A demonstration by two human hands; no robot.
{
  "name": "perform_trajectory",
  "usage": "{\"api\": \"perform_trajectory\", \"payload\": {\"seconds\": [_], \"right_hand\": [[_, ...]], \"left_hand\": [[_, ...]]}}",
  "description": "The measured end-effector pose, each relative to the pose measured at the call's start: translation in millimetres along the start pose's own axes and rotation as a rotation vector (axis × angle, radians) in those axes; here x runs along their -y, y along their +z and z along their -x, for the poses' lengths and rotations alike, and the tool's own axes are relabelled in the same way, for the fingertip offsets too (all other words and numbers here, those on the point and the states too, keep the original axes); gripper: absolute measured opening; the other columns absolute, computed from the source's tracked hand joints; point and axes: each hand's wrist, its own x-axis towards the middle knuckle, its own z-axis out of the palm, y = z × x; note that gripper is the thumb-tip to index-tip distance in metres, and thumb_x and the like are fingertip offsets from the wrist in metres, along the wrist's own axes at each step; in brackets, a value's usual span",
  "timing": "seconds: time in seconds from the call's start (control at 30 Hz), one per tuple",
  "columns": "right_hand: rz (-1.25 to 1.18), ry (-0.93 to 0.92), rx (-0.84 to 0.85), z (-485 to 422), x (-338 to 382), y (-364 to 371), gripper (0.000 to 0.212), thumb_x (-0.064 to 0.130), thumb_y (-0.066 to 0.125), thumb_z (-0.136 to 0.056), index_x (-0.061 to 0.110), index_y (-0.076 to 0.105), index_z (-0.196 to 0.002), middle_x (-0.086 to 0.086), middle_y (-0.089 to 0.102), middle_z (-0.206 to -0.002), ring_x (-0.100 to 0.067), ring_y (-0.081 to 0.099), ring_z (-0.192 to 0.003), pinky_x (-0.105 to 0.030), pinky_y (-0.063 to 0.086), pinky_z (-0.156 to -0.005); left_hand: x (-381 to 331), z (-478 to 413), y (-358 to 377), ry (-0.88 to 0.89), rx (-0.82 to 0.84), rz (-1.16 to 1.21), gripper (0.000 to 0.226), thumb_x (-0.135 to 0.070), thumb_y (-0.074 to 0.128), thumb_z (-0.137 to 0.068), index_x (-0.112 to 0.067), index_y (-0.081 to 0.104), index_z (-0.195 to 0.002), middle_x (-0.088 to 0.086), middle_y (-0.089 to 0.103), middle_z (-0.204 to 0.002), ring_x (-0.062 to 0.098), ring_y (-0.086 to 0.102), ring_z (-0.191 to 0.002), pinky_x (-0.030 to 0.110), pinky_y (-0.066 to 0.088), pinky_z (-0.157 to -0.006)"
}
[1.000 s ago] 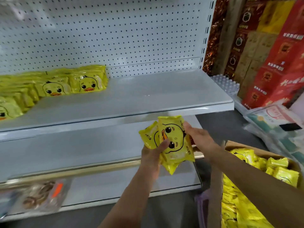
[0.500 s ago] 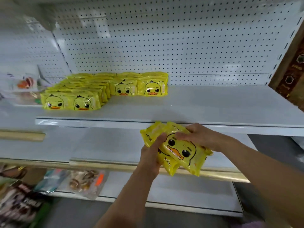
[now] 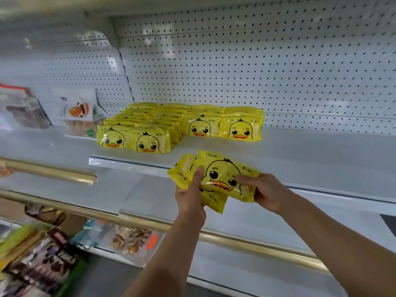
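Both hands, left hand (image 3: 190,195) and right hand (image 3: 269,192), grip a few yellow duck packets (image 3: 222,179) just below the shelf (image 3: 300,151), where stocked rows (image 3: 180,125) lie up-left and open space remains ahead.

The brand mark "ckak" is printed in dark lettering along the top edge of the front duck packet (image 3: 222,179), lower centre of the frame. It appears upside down on the rear packet (image 3: 215,203) protruding below it. The same mark stands at the top left of the shelf packets (image 3: 202,127) at mid-frame; Chinese characters on all packets and on the white bag (image 3: 74,106) at upper left are too small to read.
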Motion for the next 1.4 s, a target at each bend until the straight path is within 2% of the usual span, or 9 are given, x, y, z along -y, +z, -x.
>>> {"api": "perform_trajectory", "payload": {"seconds": [0.13,0.3,0.47,0.6,0.67,0.83,0.97,1.23,1.4], "right_hand": [[0.044,-0.069,-0.059,-34.9,32.9,-1.7,0.060,0.014,0.083,-0.055,-0.002,0.066,-0.111,-0.017,0.073,-0.103,-0.032,0.070,-0.094,-0.045,0.056,-0.085],[0.039,-0.190,-0.165,-82.4,67.6,-13.5,0.043,0.006,0.080,-0.070,0.003,0.067,-0.111,-0.012,0.073,-0.103,-0.028,0.070,-0.088,-0.040,0.056,-0.074],[0.186,-0.295,-0.258,-134.1,78.4,-2.4,0.037,0.003,0.084,-0.066,0.003,0.071,-0.101,-0.012,0.074,-0.093,-0.025,0.071,-0.077,-0.038,0.058,-0.072],[0.383,-0.361,-0.275,-165.9,70.9,19.4,0.024,0.004,0.084,-0.068,0.010,0.070,-0.086,-0.006,0.071,-0.079,-0.019,0.065,-0.066,-0.033,0.053,-0.064],[0.452,-0.387,-0.286,-178.8,69.7,31.7,0.030,0.005,0.083,-0.070,0.008,0.071,-0.098,0.000,0.069,-0.076,-0.014,0.062,-0.064,-0.025,0.048,-0.061],[0.602,-0.435,-0.402,-213.5,70.0,53.7,0.046,0.021,0.084,-0.071,0.012,0.068,-0.113,0.003,0.067,-0.080,-0.013,0.062,-0.066,-0.028,0.047,-0.063],[0.681,-0.407,-0.488,-233.8,71.4,69.5,0.070,0.032,0.084,-0.072,0.010,0.057,-0.132,-0.007,0.067,-0.113,-0.026,0.066,-0.095,-0.038,0.050,-0.084],[0.772,-0.294,-0.635,-245.9,71.4,82.5,0.070,0.037,0.082,-0.073,0.011,0.050,-0.129,-0.007,0.061,-0.120,-0.030,0.057,-0.110,-0.040,0.044,-0.082],[0.802,-0.238,-0.635,-245.0,73.9,82.8,0.074,0.044,0.081,-0.071,0.017,0.047,-0.131,-0.005,0.065,-0.115,-0.029,0.060,-0.106,-0.041,0.046,-0.084]], "left_hand": [[-25.8,-30.1,5.8,0.012,0.002,-0.059,0.037,-0.022,0.078,-0.082,-0.020,0.067,-0.117,0.009,0.076,-0.102,0.029,0.072,-0.094,0.051,0.058,-0.084],[-61.2,-80.4,16.8,0.102,-0.061,-0.121,0.023,-0.027,0.073,-0.087,-0.026,0.065,-0.109,0.006,0.073,-0.105,0.030,0.069,-0.101,0.056,0.054,-0.090],[-95.6,-116.4,15.5,0.095,-0.196,-0.131,0.038,-0.044,0.069,-0.088,-0.015,0.052,-0.105,0.006,0.065,-0.096,0.025,0.066,-0.088,0.050,0.056,-0.088],[-116.1,-136.1,8.9,0.098,-0.207,-0.093,0.052,-0.047,0.065,-0.090,-0.007,0.049,-0.119,0.009,0.066,-0.100,0.026,0.067,-0.085,0.048,0.058,-0.080],[-124.0,-146.7,5.0,0.106,-0.177,-0.105,0.056,-0.052,0.065,-0.088,-0.009,0.056,-0.123,0.010,0.070,-0.107,0.027,0.069,-0.092,0.045,0.059,-0.077],[-143.0,-176.7,0.1,0.082,-0.110,-0.072,0.057,-0.059,0.057,-0.089,-0.014,0.057,-0.125,0.008,0.070,-0.114,0.029,0.069,-0.099,0.053,0.058,-0.082],[-153.3,-195.9,-8.6,0.043,-0.056,-0.073,0.058,-0.064,0.054,-0.089,-0.021,0.058,-0.128,0.006,0.071,-0.117,0.031,0.070,-0.101,0.060,0.055,-0.085],[-161.7,-210.6,-24.0,0.012,0.012,-0.061,0.056,-0.063,0.048,-0.092,-0.023,0.060,-0.128,0.006,0.073,-0.113,0.031,0.070,-0.102,0.061,0.052,-0.090],[-158.4,-207.5,-16.8,-0.005,0.053,-0.055,0.053,-0.061,0.046,-0.094,-0.021,0.062,-0.124,0.006,0.074,-0.111,0.031,0.070,-0.103,0.058,0.052,-0.092]]}}
